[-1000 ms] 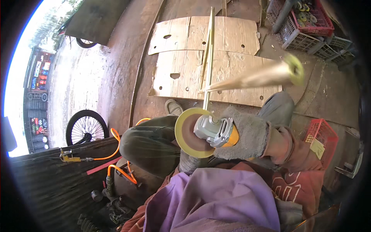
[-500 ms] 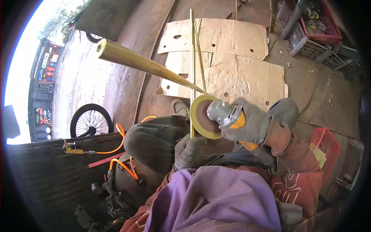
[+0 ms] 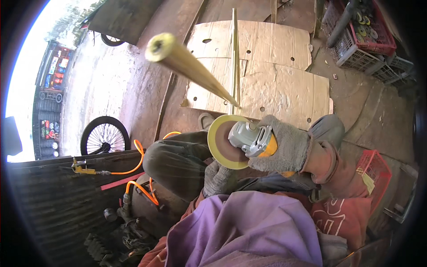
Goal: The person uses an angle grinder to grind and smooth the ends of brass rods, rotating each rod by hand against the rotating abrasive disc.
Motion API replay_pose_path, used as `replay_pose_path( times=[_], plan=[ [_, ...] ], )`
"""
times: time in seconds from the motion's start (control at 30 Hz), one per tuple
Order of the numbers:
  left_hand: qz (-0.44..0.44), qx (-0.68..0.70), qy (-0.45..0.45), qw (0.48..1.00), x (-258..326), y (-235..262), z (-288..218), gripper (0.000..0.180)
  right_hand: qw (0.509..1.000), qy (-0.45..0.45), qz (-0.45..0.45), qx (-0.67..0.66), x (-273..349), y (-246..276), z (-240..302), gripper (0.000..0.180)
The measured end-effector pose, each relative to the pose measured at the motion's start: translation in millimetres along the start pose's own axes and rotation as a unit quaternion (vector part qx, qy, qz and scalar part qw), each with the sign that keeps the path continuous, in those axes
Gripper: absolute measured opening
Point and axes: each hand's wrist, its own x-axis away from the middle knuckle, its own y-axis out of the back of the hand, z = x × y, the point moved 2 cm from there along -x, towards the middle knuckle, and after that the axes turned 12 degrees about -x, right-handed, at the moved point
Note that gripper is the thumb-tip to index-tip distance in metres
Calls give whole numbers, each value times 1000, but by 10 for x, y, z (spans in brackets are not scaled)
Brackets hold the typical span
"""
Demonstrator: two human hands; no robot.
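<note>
My right hand, in a grey knit glove, grips an angle grinder with a yellow body and a round yellow-rimmed disc facing left. A long yellow pole rises from behind the disc toward the camera, its hollow end large and blurred at the upper left. My left hand, also gloved, is closed just below the disc, where the pole's lower end is hidden; it seems to hold the pole. My bent knee in dark trousers is beside it.
Cardboard sheets with holes lie on the ground ahead, a thin yellow stick across them. Red and grey crates stand at the upper right, another red crate at my right. A bicycle wheel and an orange hose are on the left.
The pole's near end has swung from the right to the upper left and come closer to the camera. The grinder has stayed by my knee, its disc turned a little.
</note>
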Motion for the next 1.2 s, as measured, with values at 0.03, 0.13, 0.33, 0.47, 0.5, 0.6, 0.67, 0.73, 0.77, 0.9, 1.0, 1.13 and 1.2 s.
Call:
replay_pose_path(
  times=[0.03,0.13,0.33,0.47,0.5,0.6,0.67,0.73,0.77,0.9,1.0,1.13,1.2],
  plan=[
    [-3,-4,-4,1000,-11,-27,-22,37,1000,-22,-2,21,8,20,18,79],
    [-5,-9,-4,1000,3,-88,-38,38,995,-78,-12,65,-10,76,66,79],
    [6,-22,6,1000,2,-169,-111,39,995,-78,-29,55,-30,142,63,75],
    [29,32,-11,999,4,-144,10,37,996,-73,-32,37,-34,122,106,72],
    [39,56,-16,998,-4,-132,52,37,997,-62,-35,25,-32,114,97,72],
    [39,76,-29,996,-35,-99,165,36,997,-61,-15,41,-7,119,78,75],
    [11,62,-7,998,-32,-133,56,36,997,-72,-5,26,15,115,69,73],
    [-5,55,-3,998,-44,-127,4,35,998,-69,-2,-6,8,110,16,73],
    [-7,57,-10,998,-53,-111,12,35,998,-63,-4,-29,-22,96,-77,73],
    [46,-64,-40,996,-110,160,-205,34,986,-76,-34,-146,-239,89,-127,72],
    [26,-157,-64,985,-156,296,-376,33,985,-23,-12,-170,-245,-8,-78,71],
    [44,-223,-131,965,-159,338,-487,29,985,20,-8,-168,-132,-35,8,70],
    [46,-282,-205,936,-188,319,-492,29,984,37,-13,-174,-60,-37,1,70]
  ],
)
